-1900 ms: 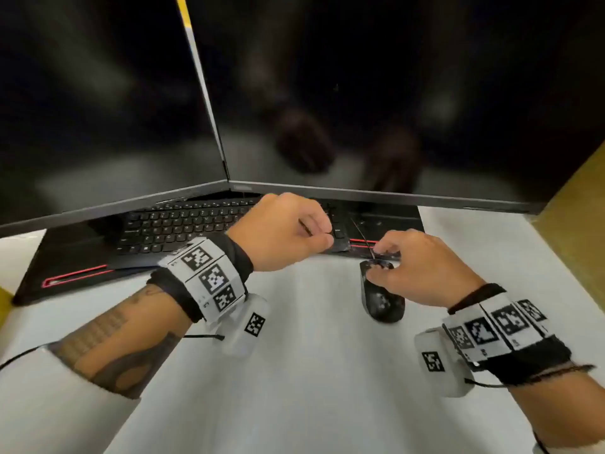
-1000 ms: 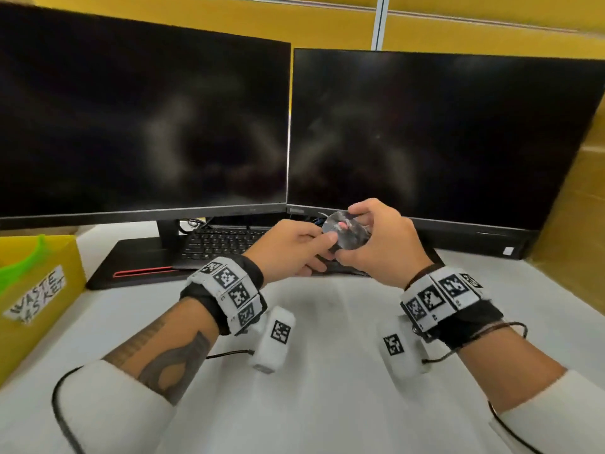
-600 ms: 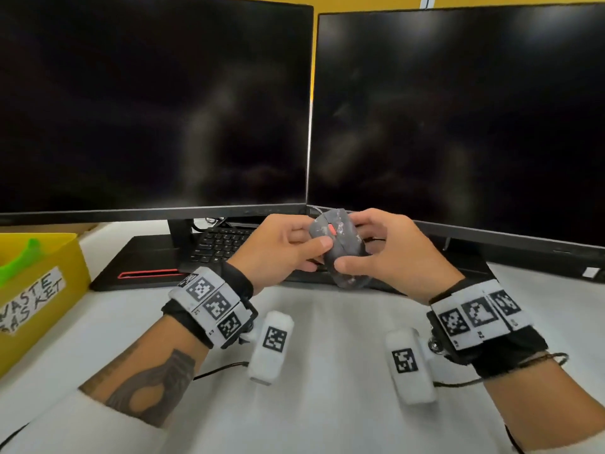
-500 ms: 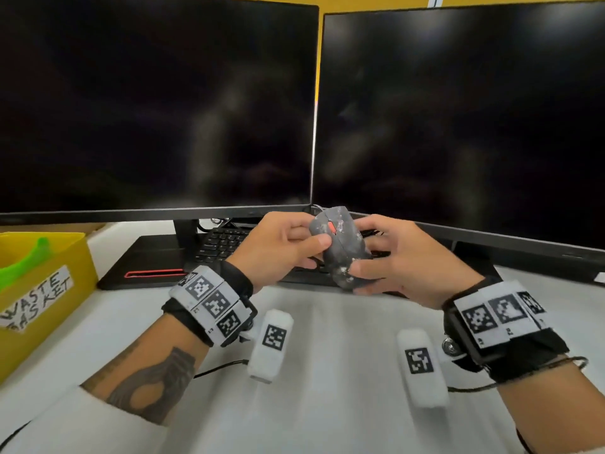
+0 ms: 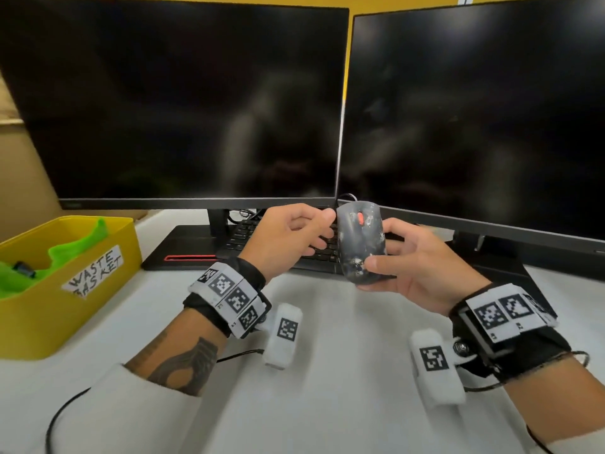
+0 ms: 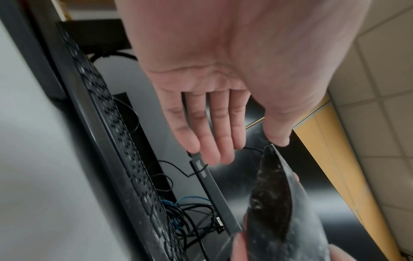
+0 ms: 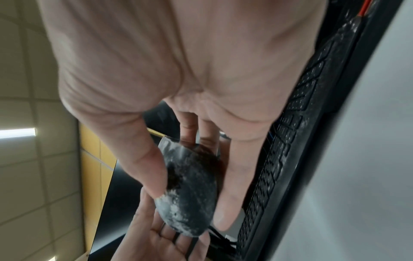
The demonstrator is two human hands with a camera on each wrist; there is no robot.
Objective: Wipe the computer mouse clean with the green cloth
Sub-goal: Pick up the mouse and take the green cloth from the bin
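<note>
The mouse (image 5: 360, 242) sits just right of centre in the head view, lifted off the bench (image 5: 327, 371) and stood almost on end, red wheel uppermost, its dark shell smeared with pale dusty patches. The right hand (image 5: 415, 267) holds it alone, thumb across the lower front and the other fingers curled round the back. In the right wrist view the thumb pad rests right on the powdery coating, so I'd judge that grip could slide. A thin cord leaves the top of the mouse towards the gap between the two monitors (image 5: 183, 103); pull too far towards the body and it may snag or jerk the mouse loose.

The left hand (image 5: 288, 239) hovers just beside the mouse at centre frame, fingers relaxed and apart, holding nothing; its thumb tip is close to the mouse's nose, and I can't tell whether it touches.

The green cloth (image 5: 75, 247) lies well apart at far left, in the yellow bin (image 5: 49, 322) labelled "waste basket", with a small dark thing lying on it. Reaching over may tip that thing out or leave the mouse on one unsteady hand above the keyboard (image 5: 294, 237), onto which loosened dust could fall.
</note>
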